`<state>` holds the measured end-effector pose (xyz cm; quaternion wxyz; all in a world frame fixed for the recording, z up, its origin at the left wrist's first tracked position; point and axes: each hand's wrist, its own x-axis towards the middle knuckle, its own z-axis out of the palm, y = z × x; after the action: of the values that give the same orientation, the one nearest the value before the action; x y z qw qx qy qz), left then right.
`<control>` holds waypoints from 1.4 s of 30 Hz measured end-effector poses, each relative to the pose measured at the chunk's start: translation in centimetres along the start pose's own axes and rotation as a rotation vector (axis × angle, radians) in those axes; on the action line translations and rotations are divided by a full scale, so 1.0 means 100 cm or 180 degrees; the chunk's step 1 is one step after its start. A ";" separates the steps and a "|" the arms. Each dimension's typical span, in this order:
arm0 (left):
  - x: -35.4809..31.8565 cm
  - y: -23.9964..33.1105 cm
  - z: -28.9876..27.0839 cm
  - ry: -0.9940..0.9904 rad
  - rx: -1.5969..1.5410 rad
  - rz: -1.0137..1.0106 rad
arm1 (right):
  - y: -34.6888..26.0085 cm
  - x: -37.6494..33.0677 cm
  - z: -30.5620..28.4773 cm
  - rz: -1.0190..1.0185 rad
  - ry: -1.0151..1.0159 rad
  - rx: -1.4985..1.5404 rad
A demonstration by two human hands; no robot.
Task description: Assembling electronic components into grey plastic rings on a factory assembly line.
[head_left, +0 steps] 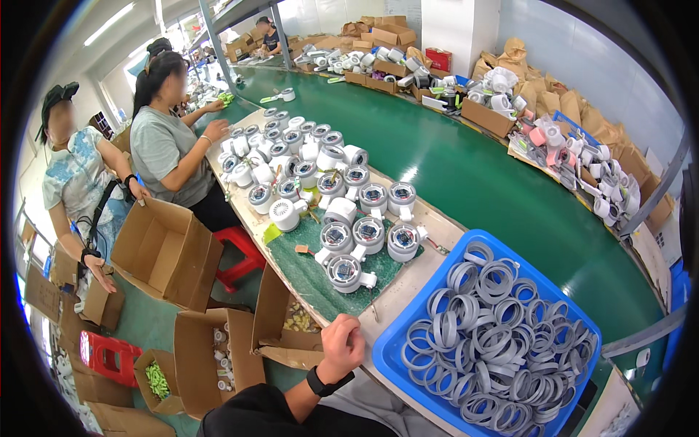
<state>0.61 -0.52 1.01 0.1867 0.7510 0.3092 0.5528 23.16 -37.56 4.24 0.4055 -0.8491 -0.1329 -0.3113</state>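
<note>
My left hand (342, 345), with a black band at the wrist, rests at the near edge of the workbench (375, 329). Its fingers are curled into a loose fist, and nothing shows in them. My right hand is out of view. Just beyond the fist lie a thin pin-like piece (374, 310) and a green mat (309, 280). On the mat and behind it stand several white round fan heads (342, 273), their open faces showing circuit boards, some with wires. To the right, a blue tray (386, 357) holds a heap of grey rings (502, 336).
A green conveyor belt (466, 175) runs behind the bench. White parts and cartons (488, 116) line its far side. At left, one person (167, 146) works at the bench; another (80, 167) holds a cardboard box (164, 247). Red stools (240, 255) and boxes crowd the floor.
</note>
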 end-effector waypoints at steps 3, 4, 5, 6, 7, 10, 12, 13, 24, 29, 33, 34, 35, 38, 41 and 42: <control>0.000 -0.001 -0.001 -0.0016 0.0031 0.0035 | 0.003 -0.001 0.001 0.0098 0.0038 0.0072; 0.000 -0.001 -0.001 -0.0019 0.0043 0.0077 | 0.002 -0.001 0.000 0.0095 0.0027 0.0042; 0.001 -0.001 -0.001 -0.0013 0.0047 0.0076 | 0.002 0.000 0.001 0.0092 0.0016 0.0014; 0.001 -0.002 0.000 -0.0011 0.0032 0.0092 | 0.003 0.000 0.001 0.0088 0.0014 0.0020; 0.001 -0.002 0.000 -0.0010 0.0018 0.0109 | 0.004 0.000 0.001 0.0088 0.0022 0.0031; -0.001 -0.001 -0.002 -0.0027 0.0041 0.0039 | 0.005 -0.001 0.000 0.0079 0.0016 0.0060; 0.002 0.002 -0.002 -0.0014 0.0041 0.0037 | 0.005 0.000 0.001 0.0057 0.0011 0.0085; 0.003 0.003 -0.002 -0.0001 0.0045 0.0037 | 0.005 0.000 0.000 0.0059 0.0008 0.0057; 0.002 0.000 -0.003 -0.0032 0.0098 0.0170 | 0.008 -0.001 0.000 0.0019 -0.0005 0.0056; 0.002 0.000 -0.002 -0.0036 0.0108 0.0173 | 0.015 -0.001 0.001 0.0006 0.0040 0.0175; 0.002 0.002 -0.003 -0.0034 0.0127 0.0141 | 0.012 -0.001 0.001 -0.0019 0.0028 0.0180; 0.002 0.002 -0.003 -0.0058 0.0139 0.0099 | 0.011 -0.001 0.000 0.0017 0.0026 0.0168; 0.002 0.001 -0.003 -0.0049 0.0141 0.0107 | 0.010 -0.001 0.001 0.0056 0.0028 0.0162; 0.001 -0.001 -0.002 -0.0041 0.0116 0.0179 | 0.011 -0.003 0.001 0.0041 0.0061 0.0129; 0.001 0.001 -0.003 -0.0055 0.0124 0.0147 | 0.003 -0.002 0.002 0.0098 0.0055 0.0217; 0.001 0.001 -0.003 -0.0062 0.0143 0.0126 | 0.005 -0.002 0.001 0.0097 0.0057 0.0217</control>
<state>0.34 -0.59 1.25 0.1618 0.7663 0.3048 0.5420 23.32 -37.74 3.79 0.4401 -0.8339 -0.1269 -0.3079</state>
